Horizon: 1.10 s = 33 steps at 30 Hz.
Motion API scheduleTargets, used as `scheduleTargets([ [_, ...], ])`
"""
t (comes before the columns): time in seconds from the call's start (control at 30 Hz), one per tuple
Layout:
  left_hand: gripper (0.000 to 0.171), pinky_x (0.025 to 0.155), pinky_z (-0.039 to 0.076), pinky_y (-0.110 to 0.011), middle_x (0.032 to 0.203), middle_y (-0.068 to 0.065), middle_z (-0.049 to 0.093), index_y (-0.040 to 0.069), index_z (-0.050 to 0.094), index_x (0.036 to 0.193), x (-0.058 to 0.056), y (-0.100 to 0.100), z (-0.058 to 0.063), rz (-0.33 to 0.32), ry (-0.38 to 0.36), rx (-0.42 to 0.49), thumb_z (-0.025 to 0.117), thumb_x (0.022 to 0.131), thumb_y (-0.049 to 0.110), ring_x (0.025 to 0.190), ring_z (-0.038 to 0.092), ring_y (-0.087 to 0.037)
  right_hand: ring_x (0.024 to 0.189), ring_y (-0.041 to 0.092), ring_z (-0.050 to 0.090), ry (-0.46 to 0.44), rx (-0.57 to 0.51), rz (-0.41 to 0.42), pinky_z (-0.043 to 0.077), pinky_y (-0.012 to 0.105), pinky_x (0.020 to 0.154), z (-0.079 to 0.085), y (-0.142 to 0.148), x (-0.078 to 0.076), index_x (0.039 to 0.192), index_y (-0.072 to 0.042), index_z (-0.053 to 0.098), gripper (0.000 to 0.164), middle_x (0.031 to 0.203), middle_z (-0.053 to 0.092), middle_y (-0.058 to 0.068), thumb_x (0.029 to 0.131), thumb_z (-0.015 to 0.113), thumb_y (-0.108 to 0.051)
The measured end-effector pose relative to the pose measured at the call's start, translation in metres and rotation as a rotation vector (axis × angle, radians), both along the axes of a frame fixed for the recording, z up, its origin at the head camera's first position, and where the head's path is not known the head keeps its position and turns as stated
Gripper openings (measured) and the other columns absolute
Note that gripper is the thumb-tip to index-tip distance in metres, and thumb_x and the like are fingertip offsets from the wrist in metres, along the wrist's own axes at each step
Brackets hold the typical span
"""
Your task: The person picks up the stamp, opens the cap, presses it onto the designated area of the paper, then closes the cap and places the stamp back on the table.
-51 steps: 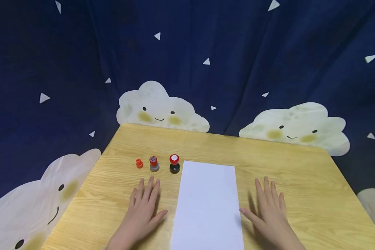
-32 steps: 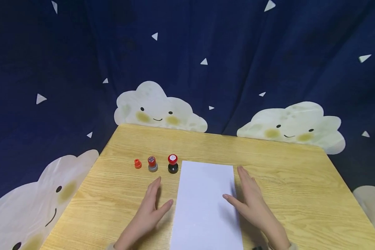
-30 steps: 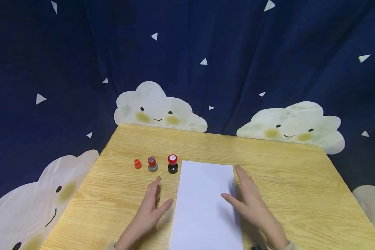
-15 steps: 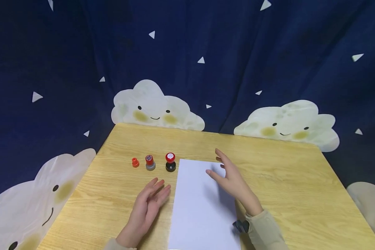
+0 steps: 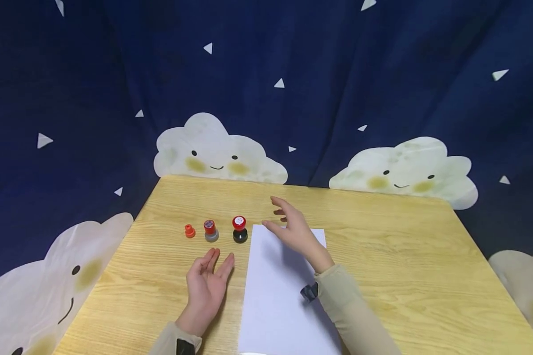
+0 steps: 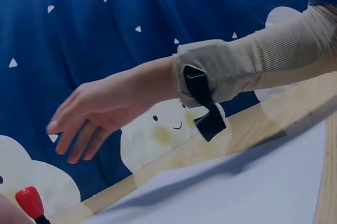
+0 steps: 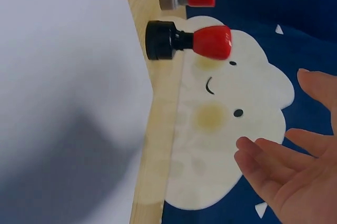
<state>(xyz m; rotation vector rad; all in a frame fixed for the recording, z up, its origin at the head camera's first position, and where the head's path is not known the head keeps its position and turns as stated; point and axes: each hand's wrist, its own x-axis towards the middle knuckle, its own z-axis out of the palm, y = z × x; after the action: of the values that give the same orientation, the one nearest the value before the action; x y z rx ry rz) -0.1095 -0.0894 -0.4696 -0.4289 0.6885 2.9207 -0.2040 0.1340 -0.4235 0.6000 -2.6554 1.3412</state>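
Observation:
A self-inking-style stamp with a red knob and black base [image 5: 240, 230] stands upright by the top left corner of the white paper [image 5: 277, 305]. To its left are a red and grey stamp [image 5: 210, 230] and a small orange-red stamp or cap [image 5: 189, 231]. My right hand [image 5: 295, 232] hangs above the paper's top edge, fingers loosely bent, thumb apart, right of the black-based stamp and not touching it. Palm turned up and fingers extended, my left hand [image 5: 206, 290] is just in front of the stamps. Neither hand holds anything.
All of this is on a light wooden table [image 5: 408, 276]. Behind it hangs a dark blue curtain [image 5: 248, 64] with white triangles and smiling clouds. Each wrist carries a black strap over a beige sleeve [image 5: 351, 305].
My right hand has lifted from the table right of the paper and crossed left over it toward the stamps. My left hand has moved slightly right and rolled palm up. The stamps stand unmoved.

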Motion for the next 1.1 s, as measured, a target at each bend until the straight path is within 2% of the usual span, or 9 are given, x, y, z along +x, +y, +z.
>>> scheduleTargets([
  [0.27, 0.059, 0.116, 0.025, -0.039, 0.154, -0.009, 0.002, 0.004, 0.000, 0.146, -0.011, 0.002, -0.005, 0.048, -0.047, -0.024, 0.025, 0.094, 0.015, 0.138, 0.018, -0.041, 0.116, 0.027, 0.054, 0.008, 0.152, 0.005, 0.048, 0.041, 0.095, 0.001, -0.037, -0.023, 0.144, -0.015, 0.035, 0.077, 0.140, 0.046, 0.006, 0.081, 0.072, -0.037],
  [0.53, 0.058, 0.117, 0.020, -0.037, 0.153, -0.011, 0.003, 0.004, 0.001, 0.145, -0.019, 0.003, -0.008, 0.072, -0.055, -0.006, 0.024, 0.093, 0.013, 0.139, 0.015, -0.037, 0.131, 0.020, 0.039, 0.035, 0.322, 0.081, 0.039, 0.040, 0.107, -0.001, -0.064, -0.035, 0.147, -0.020, 0.031, 0.084, 0.145, 0.039, 0.000, 0.078, 0.073, -0.043],
  [0.67, 0.055, 0.117, 0.020, -0.038, 0.151, -0.012, 0.005, 0.005, 0.005, 0.143, -0.023, 0.001, -0.011, 0.084, -0.059, -0.006, 0.023, 0.092, 0.014, 0.138, 0.017, -0.039, 0.132, 0.019, 0.038, 0.074, 0.415, 0.105, 0.044, 0.041, 0.102, -0.008, -0.076, -0.039, 0.147, -0.023, 0.030, 0.086, 0.145, 0.041, 0.001, 0.076, 0.075, -0.043],
  [0.9, 0.039, 0.115, 0.022, -0.049, 0.150, -0.011, 0.008, 0.006, 0.022, 0.129, -0.032, 0.000, -0.010, 0.058, -0.076, -0.035, 0.026, 0.092, 0.017, 0.136, 0.020, -0.044, 0.125, 0.021, 0.047, 0.107, 0.503, 0.095, 0.052, 0.041, 0.091, -0.020, -0.093, -0.043, 0.147, -0.021, 0.029, 0.090, 0.143, 0.043, 0.005, 0.074, 0.078, -0.041],
  [1.0, 0.041, 0.115, 0.021, -0.051, 0.149, -0.013, 0.009, 0.005, 0.020, 0.131, -0.037, 0.002, -0.009, 0.059, -0.079, -0.034, 0.027, 0.092, 0.016, 0.134, 0.019, -0.047, 0.121, 0.021, 0.050, 0.094, 0.538, 0.091, 0.053, 0.040, 0.088, -0.024, -0.098, -0.043, 0.147, -0.022, 0.029, 0.091, 0.141, 0.045, 0.005, 0.073, 0.079, -0.041],
  [1.1, 0.044, 0.115, 0.019, -0.051, 0.148, -0.014, 0.010, 0.005, 0.016, 0.133, -0.039, 0.005, -0.010, 0.059, -0.080, -0.026, 0.028, 0.092, 0.016, 0.134, 0.018, -0.048, 0.110, 0.019, 0.056, 0.082, 0.568, 0.090, 0.055, 0.037, 0.082, -0.029, -0.101, -0.042, 0.146, -0.022, 0.031, 0.090, 0.135, 0.049, 0.005, 0.072, 0.080, -0.039],
])
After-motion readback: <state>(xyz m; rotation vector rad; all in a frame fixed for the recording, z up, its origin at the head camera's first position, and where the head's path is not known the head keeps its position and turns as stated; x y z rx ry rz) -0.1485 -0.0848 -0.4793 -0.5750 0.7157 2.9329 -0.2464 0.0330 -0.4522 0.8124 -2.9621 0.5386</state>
